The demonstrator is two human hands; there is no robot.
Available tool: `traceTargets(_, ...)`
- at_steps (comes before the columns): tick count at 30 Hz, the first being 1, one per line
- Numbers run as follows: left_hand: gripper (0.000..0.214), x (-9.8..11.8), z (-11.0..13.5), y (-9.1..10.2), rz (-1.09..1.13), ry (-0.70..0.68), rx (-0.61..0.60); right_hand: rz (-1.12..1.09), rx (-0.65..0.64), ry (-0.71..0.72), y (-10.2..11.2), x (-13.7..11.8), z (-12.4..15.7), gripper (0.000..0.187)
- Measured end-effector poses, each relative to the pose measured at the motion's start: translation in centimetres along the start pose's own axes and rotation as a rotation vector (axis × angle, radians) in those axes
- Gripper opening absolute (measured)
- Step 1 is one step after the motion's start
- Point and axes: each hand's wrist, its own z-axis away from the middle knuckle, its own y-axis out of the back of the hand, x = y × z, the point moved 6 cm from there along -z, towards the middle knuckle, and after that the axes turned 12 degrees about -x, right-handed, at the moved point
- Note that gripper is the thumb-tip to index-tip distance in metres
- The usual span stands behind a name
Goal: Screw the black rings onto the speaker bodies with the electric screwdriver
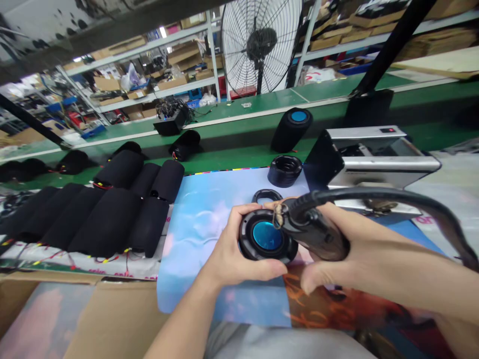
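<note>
Left hand [234, 249] gripping speaker cap [266, 242], right hand [329, 244] gripping tool [318, 234]

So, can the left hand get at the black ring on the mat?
Probably not yet: the left hand holds the round blue-centred part, though the ring lies uncovered just beyond it.

Left hand [232, 249] grips speaker cap [266, 240]; right hand [337, 239] applies tool [318, 234].
</note>
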Motion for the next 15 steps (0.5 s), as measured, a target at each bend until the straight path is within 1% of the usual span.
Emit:
traceTargets(2, 0.093, 0.0, -0.1, 0.1, 0.013, 0.018, -0.010, -0.119, -0.027, -0.044, -0.4, -0.2, -0.1, 0.035)
traceTargets(4, 0.096, -0.2, -0.1, 0.3, 0.030, 0.031, -0.006, -0.153, -0.002, -0.086, -0.7, -0.3, -0.2, 0.034)
traceTargets(6, 0.102, -0.5, 0.0, 0.4, 0.046, 0.033, 0.007, -0.086, 0.038, -0.100, -0.8, -0.2, -0.3, 0.035)
traceTargets(8, 0.104, -0.9, 0.3, 0.5, 0.047, 0.047, 0.019, 0.006, 0.101, -0.063, -0.9, -0.1, -0.3, 0.044)
traceTargets(11, 0.102, -1.4, 0.5, 0.4, 0.058, 0.072, 0.021, 0.092, 0.166, -0.020, -1.5, 0.4, 0.2, 0.058)
traceTargets(13, 0.106, -1.4, 0.5, 0.3, 0.073, 0.071, 0.015, 0.113, 0.188, -0.010, -2.2, 0.7, 0.9, 0.059)
traceTargets(15, 0.112, -1.3, 0.4, 0.2, 0.086, 0.063, 0.009, 0.143, 0.238, -0.014, -3.0, 0.8, 1.7, 0.060)
